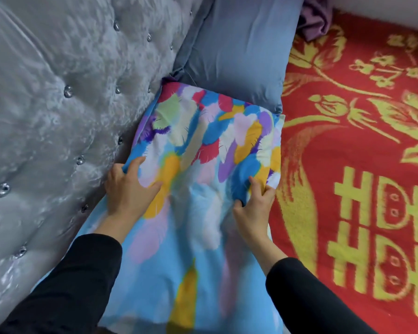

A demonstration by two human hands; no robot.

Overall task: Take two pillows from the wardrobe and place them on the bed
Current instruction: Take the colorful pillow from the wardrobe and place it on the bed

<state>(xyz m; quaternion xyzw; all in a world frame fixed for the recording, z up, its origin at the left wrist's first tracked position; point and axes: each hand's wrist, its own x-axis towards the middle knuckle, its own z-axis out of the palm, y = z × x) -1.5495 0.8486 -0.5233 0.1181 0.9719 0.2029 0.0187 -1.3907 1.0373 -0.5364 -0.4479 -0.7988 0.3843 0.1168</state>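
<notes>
My left hand [128,186] and right hand [253,201] pinch the near corners of the feather-print pillow [203,141], centre frame, against the headboard [58,92]; 1 grey pillow [239,51] lies above; I should square both edges flush on the bed [348,165].

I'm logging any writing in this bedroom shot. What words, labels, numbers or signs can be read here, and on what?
"囍" (double-happiness sign), large, in yellow, seen sideways: woven on the red blanket, at.
Multicoloured pillow, blue-grey pillow, tufted headboard: no text visible.
No brands or numbers anywhere.
</notes>
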